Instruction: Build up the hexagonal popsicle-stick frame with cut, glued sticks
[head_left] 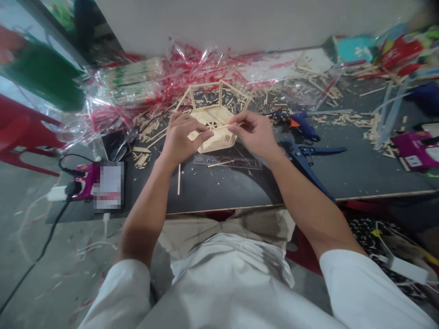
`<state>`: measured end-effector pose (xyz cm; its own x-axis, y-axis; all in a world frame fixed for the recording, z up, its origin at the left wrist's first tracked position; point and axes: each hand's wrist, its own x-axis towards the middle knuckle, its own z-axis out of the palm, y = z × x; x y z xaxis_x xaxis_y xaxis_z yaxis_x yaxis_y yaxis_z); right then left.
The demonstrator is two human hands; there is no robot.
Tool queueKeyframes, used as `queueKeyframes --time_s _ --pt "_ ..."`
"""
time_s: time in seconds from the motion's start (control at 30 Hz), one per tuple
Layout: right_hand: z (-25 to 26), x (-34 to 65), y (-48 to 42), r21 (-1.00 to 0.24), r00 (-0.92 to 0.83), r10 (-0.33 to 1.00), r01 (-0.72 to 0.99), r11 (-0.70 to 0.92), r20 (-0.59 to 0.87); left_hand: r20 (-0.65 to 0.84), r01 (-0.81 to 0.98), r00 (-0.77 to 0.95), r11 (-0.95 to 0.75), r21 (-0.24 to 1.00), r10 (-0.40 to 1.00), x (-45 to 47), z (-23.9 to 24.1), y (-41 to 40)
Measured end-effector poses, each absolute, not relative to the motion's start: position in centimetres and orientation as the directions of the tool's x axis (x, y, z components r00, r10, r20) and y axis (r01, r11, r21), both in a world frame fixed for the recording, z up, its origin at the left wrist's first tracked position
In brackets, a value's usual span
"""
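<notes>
A thin wooden stick (220,130) is pinched at its two ends by my left hand (183,137) and my right hand (254,132), both closed on it. Directly beneath lies a many-sided wooden stick model (217,145), with a flat base and upright posts joined by top rails at its far side. My hands hide parts of its left and right sides. A clear ruler (247,162) rests in front of the model, with a short loose stick (221,163) across it. Another stick (179,179) points toward the table's near edge.
Blue cutters (308,160) and a blue glue gun (303,125) lie right of my right hand. A phone (109,186) and a purple power strip (85,180) sit at the left edge. Plastic-wrapped stick bundles (133,82) and scattered offcuts (329,87) line the back.
</notes>
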<state>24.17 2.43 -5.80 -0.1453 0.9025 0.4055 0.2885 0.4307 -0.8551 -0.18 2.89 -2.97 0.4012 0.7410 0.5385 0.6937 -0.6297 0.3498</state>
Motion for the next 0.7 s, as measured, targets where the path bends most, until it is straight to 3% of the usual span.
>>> queueKeyframes --time_s 0.7 --pt "-5.35 23.91 2.03 -0.858 -0.134 0.894 0.253 0.447 0.427 0.578 0.609 0.490 -0.731 0.310 0.653 -0.13 -3.33 2.57"
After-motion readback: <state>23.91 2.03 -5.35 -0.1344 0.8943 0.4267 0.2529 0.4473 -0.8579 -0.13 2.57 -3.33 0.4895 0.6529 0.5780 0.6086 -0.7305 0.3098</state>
